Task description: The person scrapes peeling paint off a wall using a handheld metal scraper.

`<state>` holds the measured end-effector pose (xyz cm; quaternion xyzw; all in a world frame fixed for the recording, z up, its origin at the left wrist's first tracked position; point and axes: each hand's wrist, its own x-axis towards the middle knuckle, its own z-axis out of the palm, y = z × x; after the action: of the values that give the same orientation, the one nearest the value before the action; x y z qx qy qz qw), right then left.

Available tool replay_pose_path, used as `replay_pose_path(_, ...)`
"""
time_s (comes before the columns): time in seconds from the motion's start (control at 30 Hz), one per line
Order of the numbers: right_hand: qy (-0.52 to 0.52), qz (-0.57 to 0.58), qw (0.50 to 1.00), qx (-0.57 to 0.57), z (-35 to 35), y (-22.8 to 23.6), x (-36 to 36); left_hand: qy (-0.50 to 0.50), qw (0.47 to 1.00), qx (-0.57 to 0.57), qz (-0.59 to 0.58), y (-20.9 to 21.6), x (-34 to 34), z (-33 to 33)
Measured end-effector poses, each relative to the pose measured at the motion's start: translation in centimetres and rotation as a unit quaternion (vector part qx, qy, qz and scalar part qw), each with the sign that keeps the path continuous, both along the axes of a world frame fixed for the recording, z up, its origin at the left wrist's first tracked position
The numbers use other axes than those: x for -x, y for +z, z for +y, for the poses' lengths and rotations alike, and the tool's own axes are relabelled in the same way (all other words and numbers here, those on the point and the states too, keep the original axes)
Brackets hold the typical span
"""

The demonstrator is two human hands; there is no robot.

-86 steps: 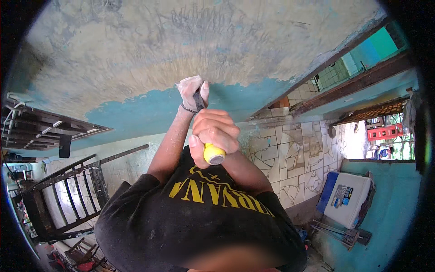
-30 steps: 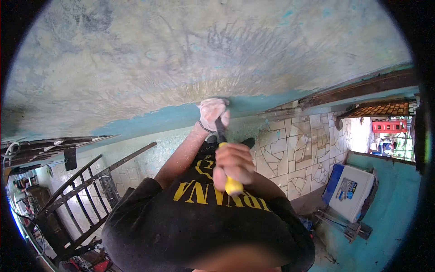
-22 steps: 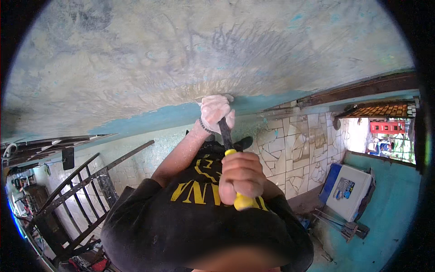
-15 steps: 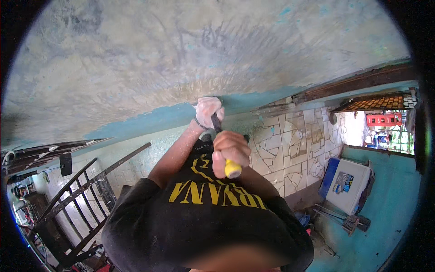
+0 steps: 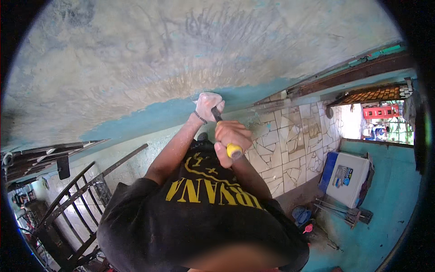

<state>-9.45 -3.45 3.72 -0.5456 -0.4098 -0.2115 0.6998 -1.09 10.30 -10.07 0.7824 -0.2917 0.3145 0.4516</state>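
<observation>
My right hand [image 5: 233, 137] is wrapped round the yellow handle of a scraper [image 5: 234, 151], whose dark shaft points away from me to the wall. My left hand [image 5: 208, 104], coated in whitish dust, is closed round the front end of this tool, against the wall. The blade is hidden behind that hand. The wall [image 5: 149, 59] has a large mottled grey-white bare area, with a strip of blue paint [image 5: 145, 118] along its lower part; my left hand is where the two meet.
On the left stands a dark metal railing [image 5: 81, 195]. A white-and-blue cooler box [image 5: 346, 180] sits at the right, near metal rods [image 5: 337, 213] and a pink scoop-like item [image 5: 308, 229]. Broken-tile paving [image 5: 290, 145] covers the surface beyond my right arm. A doorway opens at far right.
Both hands and the scraper have shifted a little farther up the picture, toward the wall, with the handle end moving most. The grips stay the same. The view has tilted slightly.
</observation>
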Motion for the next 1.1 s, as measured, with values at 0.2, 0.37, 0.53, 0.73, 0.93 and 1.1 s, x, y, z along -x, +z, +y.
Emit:
replay_pose_path(0.2, 0.021, -0.07, 0.997, 0.001, -2.5, 6.5, 3.1, 0.03, 0.993, 0.036, -0.106, 9.5, 0.8, -2.0)
replay_pose_path(0.37, -0.011, -0.034, 0.999, 0.023, -1.5, 2.5, 2.1, 0.048, 0.987, 0.059, -0.141, 3.7, -0.3, -2.2)
replay_pose_path(0.53, 0.018, -0.055, 0.998, 0.031, -1.9, 3.6, 1.2, 0.05, 0.996, 0.006, -0.068, 4.3, 0.3, -1.8)
replay_pose_path(0.73, -0.011, -0.08, 0.997, 0.022, -1.6, 5.8, 3.1, 0.055, 0.988, 0.039, -0.139, 7.1, 0.6, -2.2)
replay_pose_path(0.93, -0.058, -0.057, 0.996, 0.04, -0.6, -0.9, 1.9, 0.051, 0.997, 0.021, -0.056, 0.2, 0.4, -2.2)
replay_pose_path(1.1, -0.078, -0.08, 0.991, -0.069, -2.9, 5.6, 3.3, 0.055, 0.991, 0.04, -0.119, 9.2, 0.9, -3.5)
